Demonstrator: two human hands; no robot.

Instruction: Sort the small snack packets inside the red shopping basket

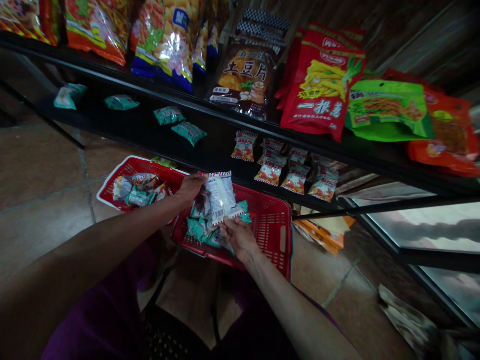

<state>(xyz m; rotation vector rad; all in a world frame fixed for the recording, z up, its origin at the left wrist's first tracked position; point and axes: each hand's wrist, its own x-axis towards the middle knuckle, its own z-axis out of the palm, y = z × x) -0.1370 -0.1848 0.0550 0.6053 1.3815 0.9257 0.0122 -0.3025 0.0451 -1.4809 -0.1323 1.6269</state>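
Both my hands hold one white snack packet (pixel 220 197) with a red-and-blue striped edge over a red plastic basket (pixel 270 225). My left hand (pixel 192 188) grips its upper left edge, fingers closed. From below, my right hand (pixel 238 235) supports the packet, fingers curled on it. Several small teal packets (pixel 198 227) lie in the basket under the hands. A second red basket (pixel 123 170) to the left holds mixed small packets (pixel 138 190).
A black lower shelf (pixel 210 150) carries scattered teal packets (pixel 189 132) and a group of small orange-white packets (pixel 294 172). The upper shelf holds large snack bags (pixel 322 90). Tiled floor (pixel 45 190) lies left. Glass panels (pixel 423 225) are at right.
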